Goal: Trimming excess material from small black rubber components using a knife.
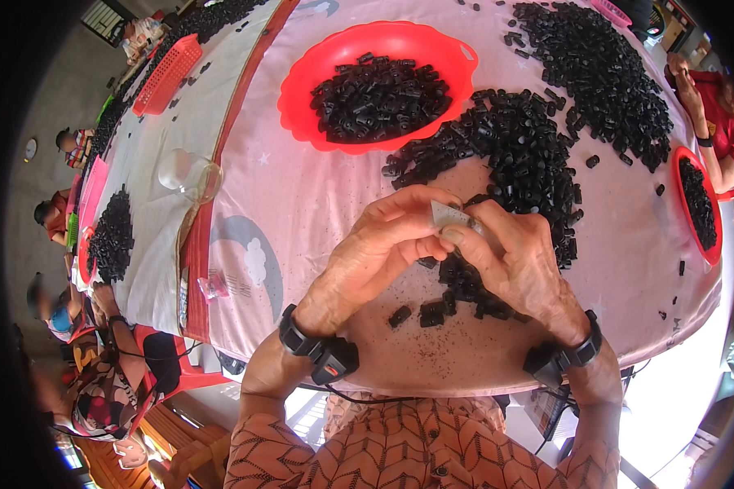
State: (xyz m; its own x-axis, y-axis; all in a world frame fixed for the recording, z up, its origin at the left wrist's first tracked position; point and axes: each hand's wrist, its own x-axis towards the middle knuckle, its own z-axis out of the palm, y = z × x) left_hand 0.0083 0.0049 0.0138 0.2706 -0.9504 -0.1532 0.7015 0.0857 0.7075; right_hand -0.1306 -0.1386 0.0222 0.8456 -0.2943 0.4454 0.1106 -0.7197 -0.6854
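Observation:
My left hand [383, 244] and my right hand [514, 257] meet over the near part of the table. A thin, flat, pale metal blade [446, 215] shows between the fingertips, with my right thumb pressed along it. My left thumb and forefinger are pinched together beside the blade. A dark bit shows at their tips, too covered to make out. Around and beyond my hands lies a heap of small black plastic parts [518, 138]. A few loose black parts [432, 314] lie nearer to me, among dark crumbs scattered on the pink cloth.
A red scalloped bowl [294, 106] of black parts stands beyond my hands. Another black heap [603, 81] spreads at the far right, near a red tray [716, 236]. A clear jar [200, 181] lies left, and a red basket [167, 75] stands farther off. People sit around the table.

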